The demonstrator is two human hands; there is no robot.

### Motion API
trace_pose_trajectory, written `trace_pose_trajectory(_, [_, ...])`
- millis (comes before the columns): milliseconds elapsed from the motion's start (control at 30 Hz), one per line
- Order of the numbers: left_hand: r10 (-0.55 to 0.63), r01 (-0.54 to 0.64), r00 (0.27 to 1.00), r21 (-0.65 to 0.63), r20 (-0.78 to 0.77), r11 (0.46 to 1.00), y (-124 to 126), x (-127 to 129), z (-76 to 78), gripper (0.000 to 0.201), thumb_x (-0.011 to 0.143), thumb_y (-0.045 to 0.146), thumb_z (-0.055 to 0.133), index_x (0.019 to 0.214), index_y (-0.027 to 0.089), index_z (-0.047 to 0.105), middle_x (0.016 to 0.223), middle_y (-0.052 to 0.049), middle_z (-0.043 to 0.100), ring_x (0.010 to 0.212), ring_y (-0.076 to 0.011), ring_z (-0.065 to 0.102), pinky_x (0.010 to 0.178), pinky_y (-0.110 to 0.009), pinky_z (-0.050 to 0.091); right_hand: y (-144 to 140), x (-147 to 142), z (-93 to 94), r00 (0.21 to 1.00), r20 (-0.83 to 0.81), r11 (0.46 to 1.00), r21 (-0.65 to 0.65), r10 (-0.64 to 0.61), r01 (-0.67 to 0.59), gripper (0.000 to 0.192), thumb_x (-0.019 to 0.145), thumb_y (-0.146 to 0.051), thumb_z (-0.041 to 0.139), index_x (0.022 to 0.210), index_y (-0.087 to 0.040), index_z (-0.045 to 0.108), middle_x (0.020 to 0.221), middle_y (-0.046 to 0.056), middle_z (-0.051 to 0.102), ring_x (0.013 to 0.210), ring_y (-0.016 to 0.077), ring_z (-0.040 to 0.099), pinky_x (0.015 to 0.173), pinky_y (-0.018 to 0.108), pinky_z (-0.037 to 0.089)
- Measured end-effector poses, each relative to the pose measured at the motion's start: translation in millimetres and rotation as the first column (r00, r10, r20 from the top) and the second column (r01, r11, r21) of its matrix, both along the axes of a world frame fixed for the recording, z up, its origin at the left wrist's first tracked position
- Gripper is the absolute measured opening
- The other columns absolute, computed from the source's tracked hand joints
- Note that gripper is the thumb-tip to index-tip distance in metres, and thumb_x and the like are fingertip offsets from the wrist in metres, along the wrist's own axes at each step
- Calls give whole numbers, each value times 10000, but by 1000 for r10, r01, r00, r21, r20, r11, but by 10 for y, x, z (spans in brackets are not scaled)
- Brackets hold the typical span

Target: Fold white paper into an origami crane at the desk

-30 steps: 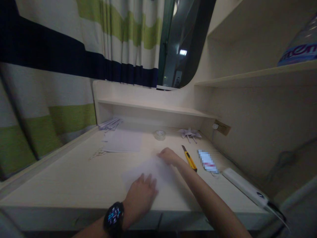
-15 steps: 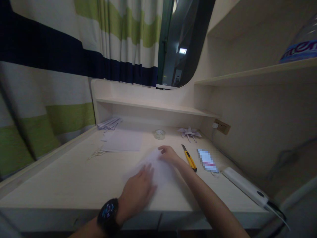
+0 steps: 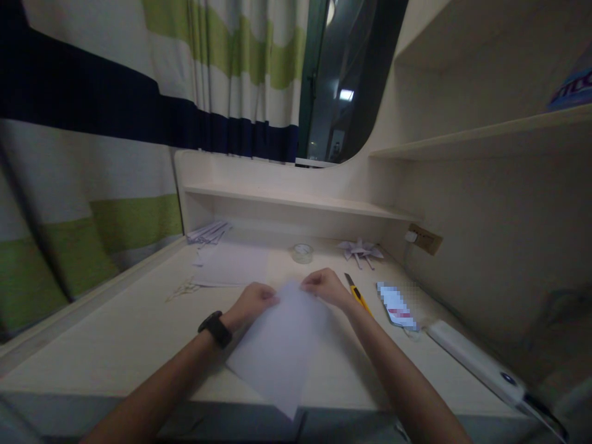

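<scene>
A white sheet of paper (image 3: 282,348) lies slanted before me on the desk, its near corner reaching over the front edge. My left hand (image 3: 256,302), with a black watch on the wrist, pinches its upper left edge. At the upper right edge, my right hand (image 3: 325,286) grips the same sheet between thumb and fingers. Close by the right forearm rests a yellow utility knife (image 3: 359,295), partly covered by the arm. Beyond the hands stands a roll of clear tape (image 3: 302,253).
A paper stack (image 3: 234,262) lies at the back left, beside folded paper strips (image 3: 208,232) and thin pale sticks or ties (image 3: 184,288). Paper pinwheels (image 3: 361,250) sit at the back right. A phone (image 3: 398,308) and a white power strip (image 3: 476,364) occupy the right side.
My left hand has moved up from the middle of the paper to its upper left edge and now pinches it. The sheet has turned, its near corner now past the desk edge.
</scene>
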State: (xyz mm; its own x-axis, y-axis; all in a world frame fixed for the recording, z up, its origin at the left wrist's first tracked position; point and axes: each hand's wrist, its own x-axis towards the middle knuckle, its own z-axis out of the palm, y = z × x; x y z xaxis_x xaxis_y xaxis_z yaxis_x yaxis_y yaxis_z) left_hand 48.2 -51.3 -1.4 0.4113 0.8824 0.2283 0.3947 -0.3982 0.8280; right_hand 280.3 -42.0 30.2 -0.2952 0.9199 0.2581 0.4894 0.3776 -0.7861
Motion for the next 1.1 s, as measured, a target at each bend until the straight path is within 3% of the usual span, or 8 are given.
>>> trace_pose_trajectory(100, [41,-33,993,-77,107,996,-18,-10,28,320,685,412,606,571,113,611,528,-11,520,494,-127,444,478,-239,280,37,122,-71,998,10,998,28,-58,58,242,669,-375,679,715,-145,738,642,58,686,548,142,560,498,227,384])
trace_pose_trajectory(233, [95,-69,980,-148,173,987,75,-57,69,336,667,433,648,565,121,575,532,-3,496,475,-112,407,463,-240,253,76,233,-197,984,-118,990,-69,-132,125,302,603,-427,725,639,-128,708,561,44,644,492,131,527,459,224,371])
trace_pose_trajectory(367, [95,-57,971,-172,220,983,276,-91,47,334,666,429,667,582,122,565,528,10,473,457,-96,381,446,-234,217,168,227,-387,817,-491,953,-197,-301,232,407,516,-473,776,717,-130,691,614,51,655,512,152,564,488,256,437])
trace_pose_trajectory(433, [96,-43,963,-205,252,978,359,-96,33,332,666,430,673,620,114,583,539,9,485,454,-93,384,441,-230,214,219,203,-488,757,-551,936,-225,-351,270,423,513,-511,772,670,-135,659,565,39,627,466,144,542,454,257,426])
trace_pose_trajectory(600, [98,-20,946,-247,308,969,417,-76,21,353,625,426,720,678,89,630,593,-25,558,479,-103,445,456,-232,272,283,168,-621,723,-590,933,-216,-359,286,409,518,-509,775,596,-137,623,538,25,604,443,136,519,440,264,420])
trace_pose_trajectory(800, [284,-200,893,-258,349,945,351,-4,-40,380,548,446,772,598,110,602,525,6,515,448,-92,421,438,-231,267,219,121,-601,668,-628,915,-230,-400,331,392,555,-484,760,689,-131,655,560,17,609,467,140,529,454,268,430])
trace_pose_trajectory(1000, [352,-283,854,-225,384,932,374,-34,-72,426,584,517,732,622,106,626,550,-17,549,475,-107,446,444,-234,295,95,25,-576,780,-501,921,-291,-376,258,383,536,-469,765,544,-150,553,472,-5,526,403,109,455,408,251,385])
trace_pose_trajectory(1100, [389,-337,834,-197,390,920,431,-127,-55,461,600,547,708,663,93,650,565,-35,579,490,-120,462,448,-236,308,119,50,-612,765,-493,911,-225,-413,347,378,647,-532,656,633,-179,522,494,-21,516,420,121,465,422,252,389])
